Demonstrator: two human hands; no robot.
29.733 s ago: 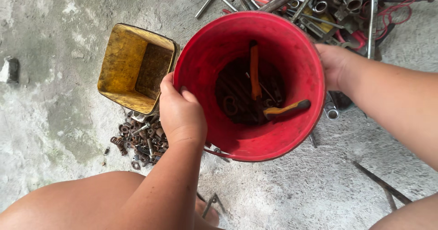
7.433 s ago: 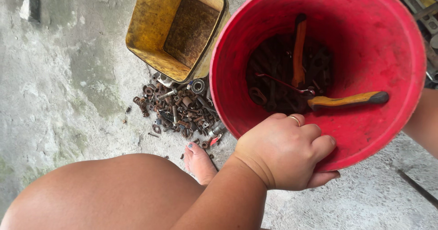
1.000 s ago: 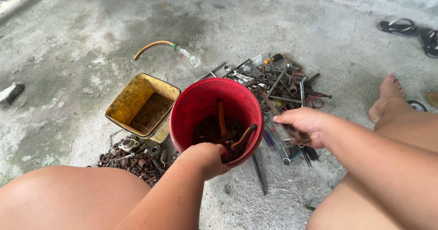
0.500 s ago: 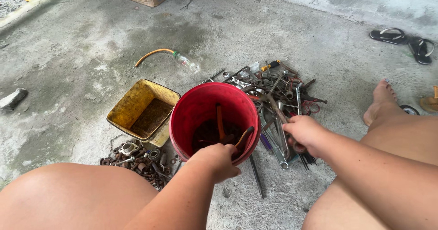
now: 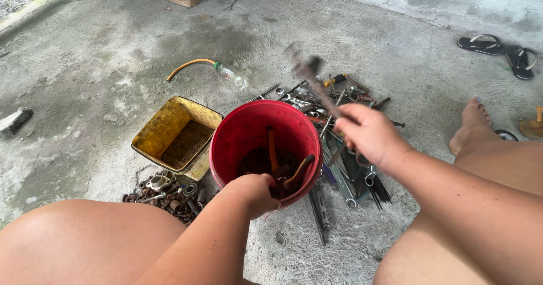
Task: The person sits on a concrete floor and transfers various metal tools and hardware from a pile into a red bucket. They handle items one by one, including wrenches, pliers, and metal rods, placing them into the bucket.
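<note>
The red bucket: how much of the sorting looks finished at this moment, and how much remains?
Partly done, it seems. The red bucket already holds a few long tools and rusty bits. In hand: the left hand grips the bucket's rim while the right hand lifts a long, motion-blurred metal tool. Left: the pile of tools beside the bucket and the rusty small parts by the yellow tub.

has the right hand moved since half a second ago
Yes. The right hand has lifted off the tool pile beside the red bucket, now raising a long tool.
</note>
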